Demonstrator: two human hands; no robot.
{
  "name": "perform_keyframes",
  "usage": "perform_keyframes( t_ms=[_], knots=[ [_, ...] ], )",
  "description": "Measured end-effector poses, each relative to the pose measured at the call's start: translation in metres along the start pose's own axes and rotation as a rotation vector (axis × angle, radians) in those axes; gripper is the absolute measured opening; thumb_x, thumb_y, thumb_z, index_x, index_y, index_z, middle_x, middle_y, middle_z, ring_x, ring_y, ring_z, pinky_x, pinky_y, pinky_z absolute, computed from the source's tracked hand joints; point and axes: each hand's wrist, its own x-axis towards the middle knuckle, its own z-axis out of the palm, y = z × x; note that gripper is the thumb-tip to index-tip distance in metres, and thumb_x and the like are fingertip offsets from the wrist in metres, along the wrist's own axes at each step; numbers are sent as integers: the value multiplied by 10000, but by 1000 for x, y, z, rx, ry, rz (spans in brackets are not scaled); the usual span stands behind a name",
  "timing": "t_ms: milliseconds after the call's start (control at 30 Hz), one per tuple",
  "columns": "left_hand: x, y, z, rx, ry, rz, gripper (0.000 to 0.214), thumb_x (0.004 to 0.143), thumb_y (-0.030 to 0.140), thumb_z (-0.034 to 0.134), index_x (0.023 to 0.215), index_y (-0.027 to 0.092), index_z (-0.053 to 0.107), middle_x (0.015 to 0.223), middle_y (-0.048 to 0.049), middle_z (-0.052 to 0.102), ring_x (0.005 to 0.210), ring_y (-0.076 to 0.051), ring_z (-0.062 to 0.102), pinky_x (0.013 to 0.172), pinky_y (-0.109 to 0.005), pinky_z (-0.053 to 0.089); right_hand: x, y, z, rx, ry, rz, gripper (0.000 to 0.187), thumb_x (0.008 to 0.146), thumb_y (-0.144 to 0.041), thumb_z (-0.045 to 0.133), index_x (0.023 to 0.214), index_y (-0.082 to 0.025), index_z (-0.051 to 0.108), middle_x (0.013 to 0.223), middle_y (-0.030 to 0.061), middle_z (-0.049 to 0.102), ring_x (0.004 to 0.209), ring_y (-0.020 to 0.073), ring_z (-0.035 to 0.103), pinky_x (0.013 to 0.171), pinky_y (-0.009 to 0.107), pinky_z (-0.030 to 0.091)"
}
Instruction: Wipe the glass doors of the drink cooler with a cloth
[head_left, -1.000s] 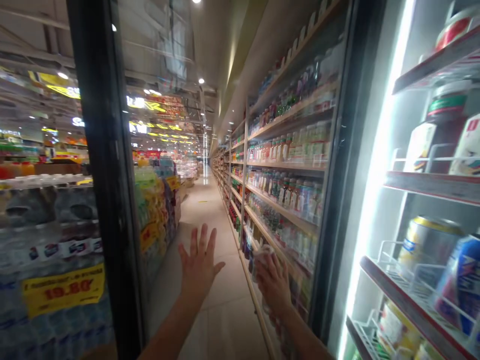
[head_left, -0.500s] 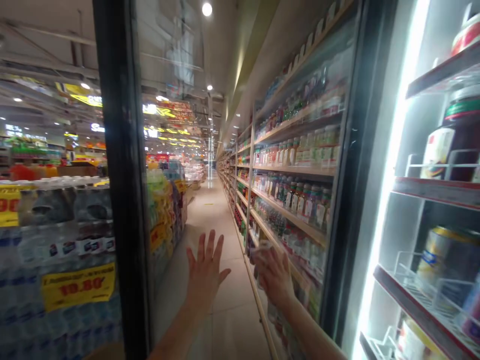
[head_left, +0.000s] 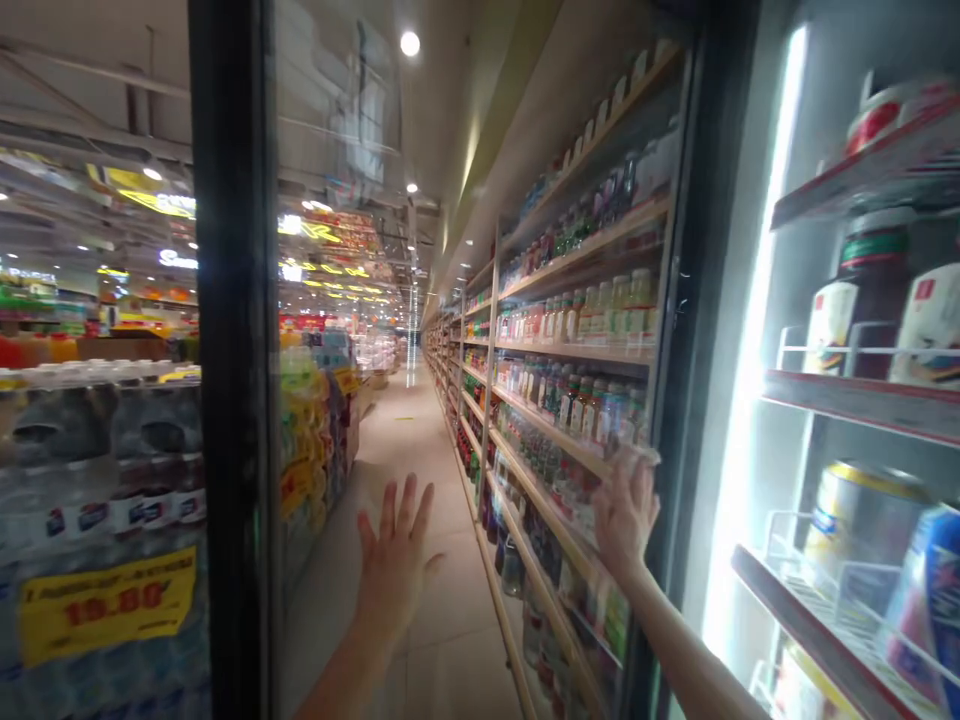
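Note:
A glass door (head_left: 465,640) in a black frame stands in front of me. My left hand (head_left: 394,560) lies flat against the lower middle of the pane, fingers spread, with nothing under it that I can see. Near the door's right frame edge, my right hand (head_left: 626,510) presses on the glass, its fingers together and bent over a thin pale cloth (head_left: 641,456). Only a strip of this cloth shows past the fingertips; the rest is hidden and blurred.
Right of the door, a lit fridge interior holds wire-fronted shelves (head_left: 862,405) with a dark bottle (head_left: 874,290) and a gold-topped can (head_left: 862,510). Wooden shelves of bottles show in the glass. At left stand stacked bottle packs (head_left: 105,440) with a yellow price sign (head_left: 109,605).
My right hand has slid right and upward across the glass with the cloth, from near the middle to the frame edge. My left hand stays spread on the pane. The view has turned slightly right.

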Motion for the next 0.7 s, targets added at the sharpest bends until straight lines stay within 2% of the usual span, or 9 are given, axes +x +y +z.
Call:
perform_keyframes(
  t_ms=[67,100,233,267,433,467,600,633,700],
  knots=[
    [-1,1,1,-6,9,7,756,725,296,690,1398,199,359,1501,-162,246,1409,-362,140,1083,-648,143,12,5,0,-9,81,179,579,904,-300,337,1462,-164,261,1507,211,238,1378,374,238,972,620,329],
    [-2,1,1,-13,19,8,749,728,299,685,1397,199,364,1501,-163,249,1408,-363,146,1083,-648,141,12,1,1,1,76,143,585,906,-292,334,1470,-170,237,1514,206,225,1385,367,226,982,612,327],
    [-1,-1,-4,-36,27,-6,698,744,260,659,1385,194,392,1489,-161,299,1392,-372,215,1080,-647,159,5,-24,1,62,-124,-405,559,894,-231,394,1438,-320,303,1488,75,343,1397,275,242,1089,541,235],
    [3,-3,-9,-39,25,-6,680,752,241,646,1383,202,396,1484,-154,315,1381,-368,252,1080,-639,173,8,-26,0,63,-148,-451,549,894,-228,397,1427,-335,322,1475,62,368,1393,265,255,1098,535,221],
    [46,-22,-40,-35,42,-43,737,742,279,670,1406,216,356,1520,-135,244,1367,-376,278,1069,-619,224,44,-24,-3,-11,55,51,545,926,-293,297,1461,-193,264,1504,177,266,1398,326,210,1033,601,268],
    [55,-26,-44,-38,45,-49,775,730,316,688,1414,219,337,1530,-130,216,1381,-380,244,1071,-619,221,46,-28,-3,-6,55,23,545,925,-296,299,1459,-188,270,1506,176,260,1404,325,192,1037,596,265],
    [70,-33,-48,-47,62,-23,816,714,408,704,1417,226,332,1532,-123,205,1406,-369,174,1089,-602,204,36,-45,-6,78,-116,-496,458,903,-264,385,1355,-285,456,1436,74,411,1395,248,240,1110,503,206],
    [69,-33,-47,-42,63,-25,813,717,415,700,1417,227,331,1531,-124,206,1407,-368,168,1089,-604,203,38,-42,-6,88,-113,-498,432,901,-272,394,1321,-299,495,1415,59,441,1381,236,273,1113,489,210],
    [66,-32,-47,-32,56,-30,824,721,424,694,1424,234,310,1534,-124,192,1408,-370,161,1083,-609,213,50,-30,-6,78,-18,-275,431,914,-305,354,1317,-269,501,1417,83,432,1360,253,305,1085,512,250]
  ],
)
